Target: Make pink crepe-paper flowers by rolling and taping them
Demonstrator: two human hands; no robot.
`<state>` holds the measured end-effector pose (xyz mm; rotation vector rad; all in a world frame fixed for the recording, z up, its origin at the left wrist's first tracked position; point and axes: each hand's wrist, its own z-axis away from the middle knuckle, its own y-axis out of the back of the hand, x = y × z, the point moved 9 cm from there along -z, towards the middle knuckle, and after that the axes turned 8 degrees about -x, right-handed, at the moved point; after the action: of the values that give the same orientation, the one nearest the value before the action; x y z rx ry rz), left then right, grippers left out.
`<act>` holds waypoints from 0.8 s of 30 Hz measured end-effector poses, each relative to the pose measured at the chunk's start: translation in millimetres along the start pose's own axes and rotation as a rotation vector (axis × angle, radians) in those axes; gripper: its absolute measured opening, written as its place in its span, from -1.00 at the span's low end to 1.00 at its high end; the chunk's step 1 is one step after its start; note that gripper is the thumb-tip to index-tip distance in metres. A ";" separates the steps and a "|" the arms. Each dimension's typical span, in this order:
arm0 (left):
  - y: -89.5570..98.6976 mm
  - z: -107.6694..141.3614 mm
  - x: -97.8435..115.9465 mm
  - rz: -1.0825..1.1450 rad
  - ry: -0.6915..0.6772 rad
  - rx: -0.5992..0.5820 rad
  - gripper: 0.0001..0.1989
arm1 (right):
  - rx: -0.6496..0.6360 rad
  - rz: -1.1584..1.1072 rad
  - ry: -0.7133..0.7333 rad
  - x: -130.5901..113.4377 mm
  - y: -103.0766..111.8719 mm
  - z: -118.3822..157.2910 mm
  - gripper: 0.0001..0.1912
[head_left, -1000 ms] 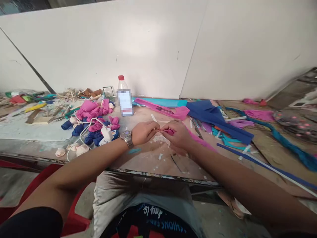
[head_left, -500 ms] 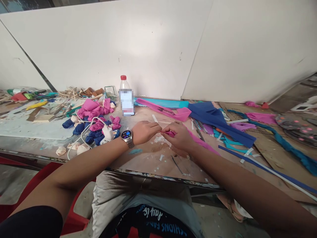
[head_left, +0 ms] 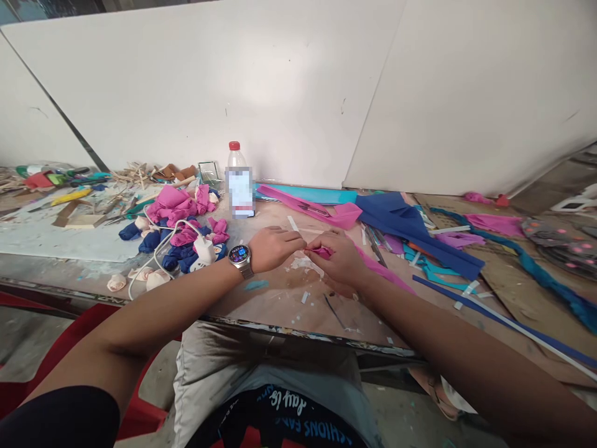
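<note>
Small pink piece (head_left: pixel 322 252), cloth or crepe paper, can't tell which, sits between the hands over the near part of the table (head_left: pixel 270 305); right hand (head_left: pixel 342 260) pinches it, thumb against curled fingers, left hand (head_left: pixel 273 249) has fingers close together, tips at its thin end, thumb hidden so can't tell if it pinches. Looks light, soft, floppy, likely creases or tears if yanked, probably not slippery; best hold is the gathered thin end, light fingertip pressure, bunched part left uncrushed. Pink strip (head_left: pixel 389 274) lies beside right wrist
</note>
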<state>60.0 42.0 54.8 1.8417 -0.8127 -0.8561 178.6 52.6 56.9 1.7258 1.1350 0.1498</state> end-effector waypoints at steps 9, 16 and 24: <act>8.8 3.6 -12.6 0.254 0.178 0.127 -0.74 | 0.055 -0.047 0.027 -6.0 6.1 2.9 -0.89; 10.2 6.4 -10.2 0.400 0.199 0.162 -0.74 | 0.013 -0.058 -0.043 -3.7 1.1 5.3 -0.86; 6.4 5.0 -8.5 0.450 0.222 0.158 -0.74 | -0.011 -0.075 -0.147 8.3 -2.2 8.7 -0.89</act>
<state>50.2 44.3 60.8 1.7497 -1.1176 -0.3046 186.7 53.0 47.8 1.6541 1.0862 -0.0176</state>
